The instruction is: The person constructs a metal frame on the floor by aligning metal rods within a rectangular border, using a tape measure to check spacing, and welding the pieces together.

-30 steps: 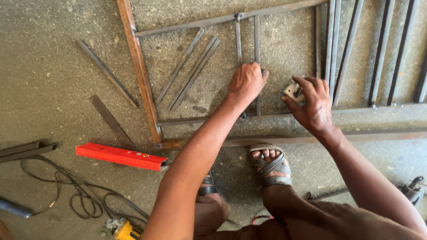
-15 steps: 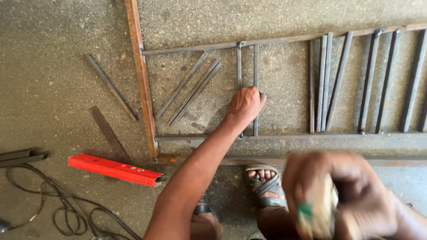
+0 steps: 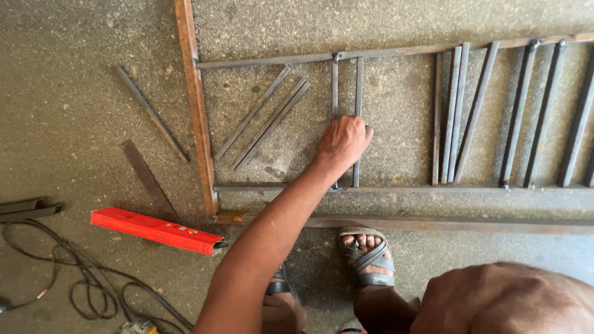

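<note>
Left hand (image 3: 344,142) presses, seemingly, two upright bars (image 3: 357,93).

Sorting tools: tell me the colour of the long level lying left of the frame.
Bright red level, head view.

Rough concrete floor (image 3: 74,74) of a metal workshop, seen from above in flat, even daylight.

The grey surface is pitted, speckled and stained with darker patches, and soft shadows fall beneath whatever lies on it. At left, loose flat steel strips (image 3: 151,114) lie at angles on the bare ground, with a red spirit level (image 3: 154,231) nearer and a tangle of black cable (image 3: 86,287) at the near left corner. Two dark bars (image 3: 28,208) jut in from the left edge. No walls, windows or furniture appear; the floor fills the whole view.
</note>
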